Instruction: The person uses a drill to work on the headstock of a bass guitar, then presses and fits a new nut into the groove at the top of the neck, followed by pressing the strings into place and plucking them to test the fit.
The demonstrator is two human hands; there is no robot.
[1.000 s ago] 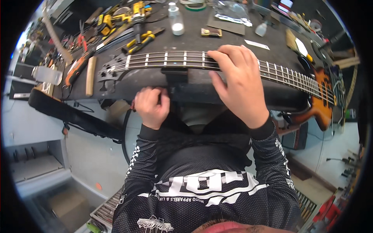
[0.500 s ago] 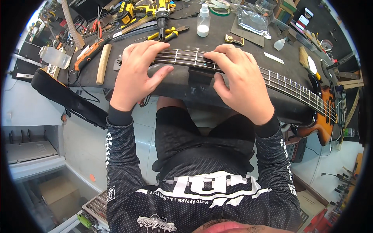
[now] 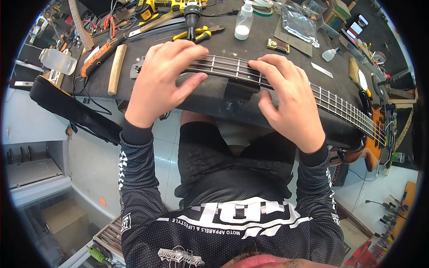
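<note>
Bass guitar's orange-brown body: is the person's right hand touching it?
Apart. The head view shows a stretch of fretted neck lying between the right hand and the body.

A strung bass guitar (image 3: 331,101) with dark-edged orange body (image 3: 370,152) lies face up along the workbench's near edge, neck (image 3: 223,69) toward the workbench's (image 3: 228,47) left.

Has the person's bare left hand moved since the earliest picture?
Yes: the bare left hand has moved forward, from the near side of the dark, silver-stringed bass neck to over its left part.
</note>
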